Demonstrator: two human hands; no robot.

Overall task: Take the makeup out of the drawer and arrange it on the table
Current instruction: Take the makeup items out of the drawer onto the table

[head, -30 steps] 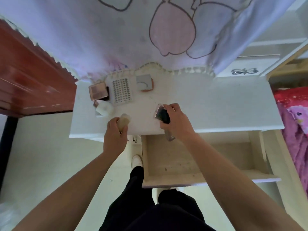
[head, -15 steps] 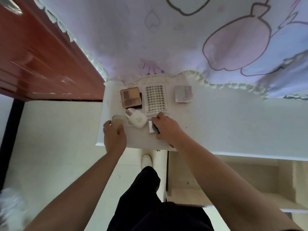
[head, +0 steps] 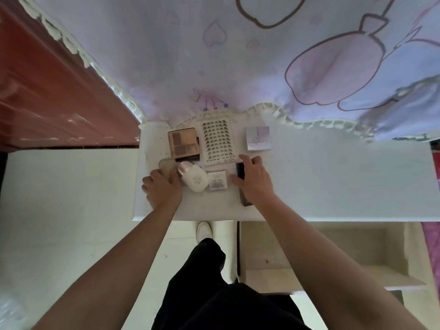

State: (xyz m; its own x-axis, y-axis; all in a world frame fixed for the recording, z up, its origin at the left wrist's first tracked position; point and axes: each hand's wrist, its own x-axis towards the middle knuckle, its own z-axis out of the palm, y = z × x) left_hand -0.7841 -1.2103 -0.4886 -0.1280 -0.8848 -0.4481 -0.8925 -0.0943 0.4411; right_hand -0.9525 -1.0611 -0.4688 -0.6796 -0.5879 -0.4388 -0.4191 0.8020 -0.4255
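A sheet of small dark pieces in rows (head: pixel 217 141) lies at the back of the white worktop (head: pixel 333 182), and the rest is told from it. An eyeshadow palette (head: pixel 182 144) sits just left of the sheet and a pale square box (head: pixel 258 138) a little to its right. A frilled cloth (head: pixel 238 55) with pink drawings hangs behind the sheet, its hem touching the worktop. Left of the sheet and beyond the worktop stands a red-brown cabinet (head: pixel 47 91). In front of the sheet a white bottle (head: pixel 194 176) with a pink cap lies on its side, with a small square card (head: pixel 217 180) beside it. The left hand (head: pixel 163 189), front-left of the sheet, has its fingers curled round a beige bottle (head: pixel 166 165). The hand hides most of that bottle, so its shape is hard to read. The right hand (head: pixel 254 184), front-right of the sheet, grips a dark slim case (head: pixel 240 171) with bent fingers. Only the two ends of the case show. The open drawer (head: pixel 321 253) is well in front and to the right of the sheet, cut off at the frame's edge, and little of its inside can be made out. Half a second ago the right hand covered the card next to the white bottle. Now the card lies bare and the hand is further right. The left hand grips the beige bottle as before.
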